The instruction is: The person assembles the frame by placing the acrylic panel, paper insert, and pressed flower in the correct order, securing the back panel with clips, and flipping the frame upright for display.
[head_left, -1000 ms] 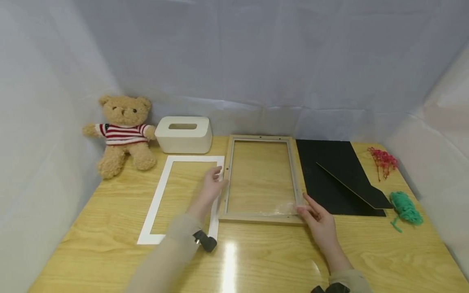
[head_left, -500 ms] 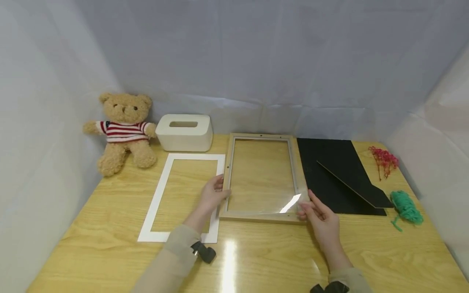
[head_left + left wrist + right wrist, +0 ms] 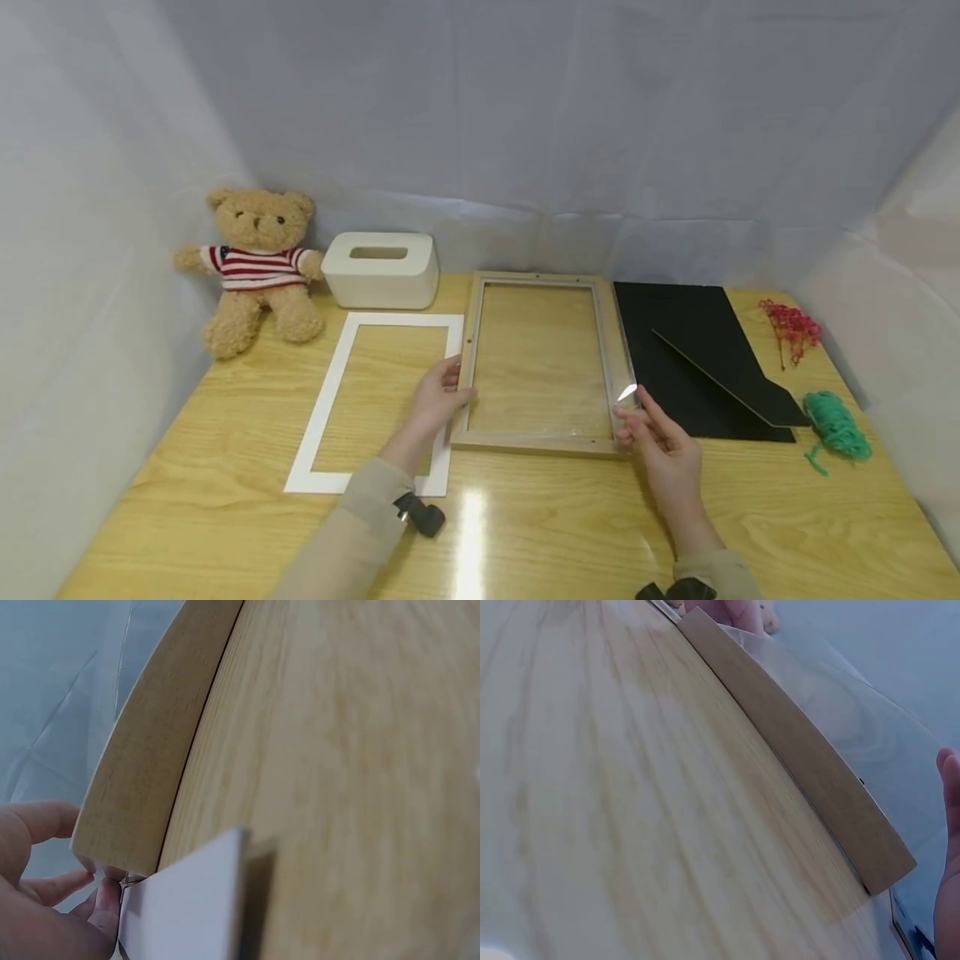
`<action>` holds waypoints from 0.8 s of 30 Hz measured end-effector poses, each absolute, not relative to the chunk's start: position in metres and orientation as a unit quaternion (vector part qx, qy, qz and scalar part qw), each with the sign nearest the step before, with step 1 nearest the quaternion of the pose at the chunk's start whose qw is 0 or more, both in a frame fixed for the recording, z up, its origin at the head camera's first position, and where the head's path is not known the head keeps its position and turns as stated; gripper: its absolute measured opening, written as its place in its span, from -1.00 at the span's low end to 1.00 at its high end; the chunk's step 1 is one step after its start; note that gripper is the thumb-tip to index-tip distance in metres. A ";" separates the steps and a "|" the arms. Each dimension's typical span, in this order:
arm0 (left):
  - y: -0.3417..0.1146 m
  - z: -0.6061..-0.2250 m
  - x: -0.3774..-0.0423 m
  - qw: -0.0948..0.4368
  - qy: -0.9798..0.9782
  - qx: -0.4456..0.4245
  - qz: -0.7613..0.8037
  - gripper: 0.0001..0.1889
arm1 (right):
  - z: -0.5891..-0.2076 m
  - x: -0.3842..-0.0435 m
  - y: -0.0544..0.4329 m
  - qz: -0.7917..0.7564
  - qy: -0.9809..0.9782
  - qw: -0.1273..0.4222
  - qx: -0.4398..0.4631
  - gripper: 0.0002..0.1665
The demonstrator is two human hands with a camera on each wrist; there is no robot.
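Note:
A light wooden picture frame (image 3: 617, 333) lies flat on the table. My left hand (image 3: 433, 398) grips its left side, thumb over the top; the left wrist view has this hand at the frame's end (image 3: 150, 742), beside the white mat board (image 3: 184, 904). My right hand (image 3: 669, 454) pinches the near right corner of a clear plastic sheet (image 3: 627, 393) with thumb and fingers. In the right wrist view the sheet (image 3: 817, 697) spans over the frame, its edge raised above the wood. Its far edges are hard to make out.
Left of the frame lies the white mat board (image 3: 322, 400). A teddy bear (image 3: 258, 271) and a white tissue box (image 3: 382, 283) stand behind. At right are a black backing board (image 3: 667, 308) with a raised stand, pink dried flowers (image 3: 791, 325) and green yarn (image 3: 836, 425).
My left hand has come down onto the frame's left side and grips it. The right hand has shifted slightly right with the clear sheet's corner, and the glare on the sheet has moved.

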State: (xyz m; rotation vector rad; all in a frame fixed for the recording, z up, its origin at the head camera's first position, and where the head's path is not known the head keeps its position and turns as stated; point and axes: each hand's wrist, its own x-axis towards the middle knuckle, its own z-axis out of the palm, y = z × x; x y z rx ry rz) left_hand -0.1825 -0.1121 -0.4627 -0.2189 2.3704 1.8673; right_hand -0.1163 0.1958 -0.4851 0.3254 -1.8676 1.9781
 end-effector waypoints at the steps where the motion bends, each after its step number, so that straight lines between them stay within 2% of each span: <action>1: -0.112 -0.463 -0.182 0.057 0.783 -0.072 0.615 -0.32 | -0.485 -0.116 0.195 0.710 -0.667 0.198 0.112 -0.46; 9: -0.112 -0.464 -0.183 0.052 0.781 -0.073 0.618 -0.33 | -0.483 -0.121 0.188 0.707 -0.674 0.194 0.096 -0.47; 24: -0.111 -0.465 -0.184 0.052 0.777 -0.073 0.624 -0.34 | -0.486 -0.129 0.185 0.715 -0.658 0.200 0.129 -0.47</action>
